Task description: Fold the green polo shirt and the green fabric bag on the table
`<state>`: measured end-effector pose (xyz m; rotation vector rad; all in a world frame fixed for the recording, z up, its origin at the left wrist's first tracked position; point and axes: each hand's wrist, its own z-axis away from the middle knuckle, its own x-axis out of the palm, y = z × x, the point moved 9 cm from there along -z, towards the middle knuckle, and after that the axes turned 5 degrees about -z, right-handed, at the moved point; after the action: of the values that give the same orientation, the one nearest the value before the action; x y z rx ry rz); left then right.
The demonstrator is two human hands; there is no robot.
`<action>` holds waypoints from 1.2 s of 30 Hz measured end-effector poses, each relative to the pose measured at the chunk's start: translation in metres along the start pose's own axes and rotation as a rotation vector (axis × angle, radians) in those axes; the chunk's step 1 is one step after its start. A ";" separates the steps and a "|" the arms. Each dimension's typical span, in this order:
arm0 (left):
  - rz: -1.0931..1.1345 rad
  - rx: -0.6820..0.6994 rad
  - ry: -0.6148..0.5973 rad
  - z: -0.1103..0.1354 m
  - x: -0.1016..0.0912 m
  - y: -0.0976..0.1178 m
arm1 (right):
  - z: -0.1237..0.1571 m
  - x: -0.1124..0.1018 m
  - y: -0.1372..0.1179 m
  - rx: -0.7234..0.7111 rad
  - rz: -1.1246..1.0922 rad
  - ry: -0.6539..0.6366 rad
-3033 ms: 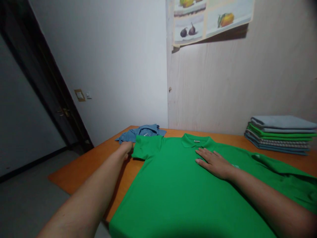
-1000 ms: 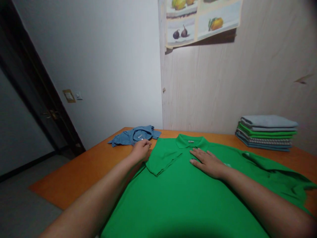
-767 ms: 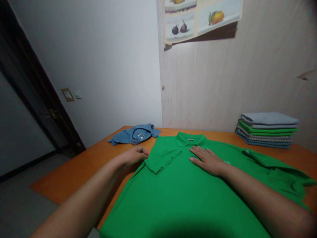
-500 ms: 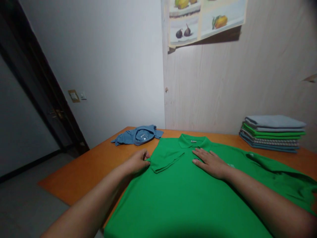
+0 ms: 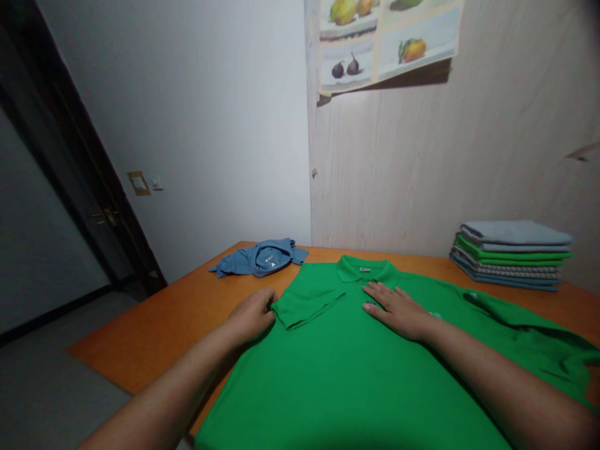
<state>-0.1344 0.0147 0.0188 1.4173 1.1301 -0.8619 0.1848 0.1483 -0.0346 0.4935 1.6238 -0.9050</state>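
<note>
A green polo shirt (image 5: 337,369) lies spread face down on the orange table (image 5: 164,325), collar at the far side. Its left sleeve (image 5: 307,300) is folded in over the body. My left hand (image 5: 250,315) rests at the shirt's left edge, fingers curled and closed on the fabric beside the folded sleeve. My right hand (image 5: 398,309) lies flat and open on the shirt just below the collar (image 5: 363,269), pressing it down. The shirt's right sleeve (image 5: 529,331) lies rumpled and spread out to the right.
A crumpled blue shirt (image 5: 260,257) lies at the table's far left corner. A stack of folded shirts (image 5: 513,253) stands at the far right by the wooden wall. A fruit poster (image 5: 384,37) hangs above. A dark door (image 5: 70,162) is at left.
The left sleeve, spread out three seconds ago, now lies folded over the body. My left hand has slid from the shoulder down along the shirt's left edge. My right hand stays put.
</note>
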 end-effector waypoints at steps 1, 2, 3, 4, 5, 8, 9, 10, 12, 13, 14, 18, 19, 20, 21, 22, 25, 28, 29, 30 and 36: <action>-0.014 -0.003 -0.002 0.000 0.001 0.000 | 0.000 0.000 0.000 0.001 0.001 0.000; -0.033 -0.011 -0.002 0.000 0.000 0.000 | 0.000 0.000 0.000 0.002 0.000 0.000; -0.057 -0.023 0.000 0.000 -0.001 -0.001 | 0.000 0.001 0.001 0.004 0.000 0.000; -0.086 -0.035 0.000 0.001 -0.002 -0.001 | 0.000 0.001 0.001 0.006 0.000 -0.001; -0.119 -0.048 0.002 0.002 -0.003 0.000 | 0.000 0.001 0.002 0.008 0.000 -0.002; -0.198 -0.039 0.020 0.007 -0.007 0.008 | -0.001 0.001 0.002 0.009 0.004 -0.003; -0.218 -0.013 0.035 0.008 -0.009 0.014 | -0.001 0.001 0.002 0.007 0.005 -0.002; -0.242 0.019 0.054 0.009 -0.010 0.020 | -0.001 0.001 0.002 0.004 0.005 -0.003; -0.309 0.078 0.089 0.012 -0.012 0.030 | 0.000 0.000 0.001 0.005 0.005 -0.002; -0.354 0.096 0.101 0.013 -0.012 0.034 | 0.000 0.000 0.001 0.005 0.004 -0.002; -0.402 0.105 0.109 0.014 -0.013 0.037 | 0.000 0.000 0.001 0.006 0.003 -0.001; -0.588 0.144 0.102 0.015 -0.012 0.044 | 0.001 -0.001 -0.001 0.004 0.001 0.001; -0.623 0.163 0.087 0.014 -0.010 0.046 | 0.001 -0.001 0.000 0.006 0.003 -0.001; -0.650 0.182 0.069 0.014 -0.008 0.047 | 0.001 -0.001 0.000 0.007 0.004 -0.001; -0.667 0.197 0.052 0.013 -0.007 0.047 | 0.000 -0.001 0.000 0.007 0.004 -0.001; -0.675 0.207 0.032 0.012 -0.006 0.048 | 0.000 0.000 -0.001 0.007 0.003 -0.001; -0.659 0.210 -0.010 0.007 -0.008 0.051 | 0.001 -0.001 -0.002 0.004 -0.001 0.001; -0.540 0.202 -0.013 -0.002 -0.016 0.066 | 0.001 -0.002 -0.003 0.006 -0.005 0.001; -0.467 0.206 -0.014 -0.005 -0.017 0.074 | 0.001 -0.003 -0.003 0.007 -0.007 0.000; -0.385 0.213 -0.021 -0.009 -0.016 0.083 | 0.002 -0.003 -0.004 0.006 -0.009 -0.001; -0.225 0.232 -0.064 -0.033 0.026 0.127 | 0.001 -0.002 -0.004 0.006 -0.015 -0.007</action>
<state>-0.0082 0.0555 0.0368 1.4551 1.1847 -1.2228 0.1832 0.1455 -0.0313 0.4823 1.6210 -0.9220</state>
